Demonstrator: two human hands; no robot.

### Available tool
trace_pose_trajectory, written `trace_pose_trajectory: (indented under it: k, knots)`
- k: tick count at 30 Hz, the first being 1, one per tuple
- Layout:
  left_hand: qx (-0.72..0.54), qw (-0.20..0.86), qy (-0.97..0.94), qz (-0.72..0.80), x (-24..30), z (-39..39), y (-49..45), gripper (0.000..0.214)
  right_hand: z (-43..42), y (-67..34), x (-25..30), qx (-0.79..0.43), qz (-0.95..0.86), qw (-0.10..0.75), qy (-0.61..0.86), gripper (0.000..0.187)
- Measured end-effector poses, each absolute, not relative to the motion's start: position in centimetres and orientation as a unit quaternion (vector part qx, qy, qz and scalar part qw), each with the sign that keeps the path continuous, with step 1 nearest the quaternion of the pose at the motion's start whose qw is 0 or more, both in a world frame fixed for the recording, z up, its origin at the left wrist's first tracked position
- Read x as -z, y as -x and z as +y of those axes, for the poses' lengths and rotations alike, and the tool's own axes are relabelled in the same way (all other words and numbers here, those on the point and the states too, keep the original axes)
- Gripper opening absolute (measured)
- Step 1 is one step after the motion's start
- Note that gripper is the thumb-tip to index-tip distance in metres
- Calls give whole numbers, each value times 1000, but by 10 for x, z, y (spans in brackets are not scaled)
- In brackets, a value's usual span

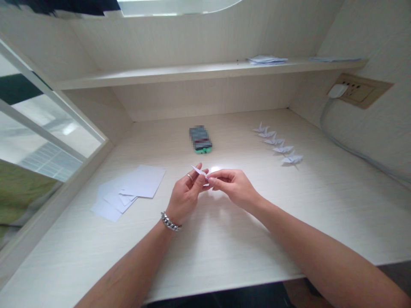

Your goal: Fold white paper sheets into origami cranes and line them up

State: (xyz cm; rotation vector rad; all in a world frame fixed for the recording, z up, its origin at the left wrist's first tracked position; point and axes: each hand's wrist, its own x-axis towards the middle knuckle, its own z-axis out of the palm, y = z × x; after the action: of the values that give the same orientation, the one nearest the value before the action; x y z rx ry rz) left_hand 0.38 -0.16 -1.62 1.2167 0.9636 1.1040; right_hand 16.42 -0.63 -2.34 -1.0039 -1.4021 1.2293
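Both my hands meet above the middle of the pale wooden desk (224,239), pinching a small folded white paper piece (199,171). My left hand (186,192), with a ring and a chain bracelet at the wrist, grips it with fingers closed around its lower part. My right hand (233,185) pinches its right end between thumb and fingertips. The paper's pointed tip sticks up to the left above my left fingers. The rest of the fold is hidden between the fingers.
Loose white paper sheets (128,190) lie in a pile at the left. A row of several folded paper cranes (278,144) runs along the right. A blurred small box (200,139) sits behind my hands. A shelf (192,72) holds more paper (266,60). A wall socket with plug and cable (340,90) is at right.
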Motion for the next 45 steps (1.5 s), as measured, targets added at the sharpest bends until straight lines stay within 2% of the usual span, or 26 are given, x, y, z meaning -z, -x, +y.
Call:
trace_pose_trajectory:
  k: [7, 11, 15, 18, 21, 26, 30, 45]
  knots:
    - [-474, 584, -513, 415, 16, -1, -3, 69, -7, -164, 22, -523, -559, 504, 400, 29]
    - [-471, 572, -520, 426, 15, -1, -4, 67, -9, -163, 23, -487, -569, 510, 422, 28]
    - [-461, 543, -552, 434, 15, -2, -5, 64, -12, -163, 23, -359, -628, 509, 467, 21]
    - [-455, 498, -590, 445, 19, -2, -5, 62, -13, -164, 21, -237, -695, 477, 483, 18]
    - [-440, 437, -638, 456, 23, -3, -3, 58, -14, -164, 21, -179, -730, 449, 484, 14]
    - [-404, 300, -736, 453, 22, -5, -3, 54, -15, -162, 21, -187, -724, 429, 507, 11]
    - [-388, 238, -767, 451, 17, -7, -4, 52, -16, -162, 20, -161, -707, 437, 532, 10]
    - [-390, 188, -804, 409, 12, -12, -8, 45, -14, -163, 16, -159, -677, 461, 551, 10]
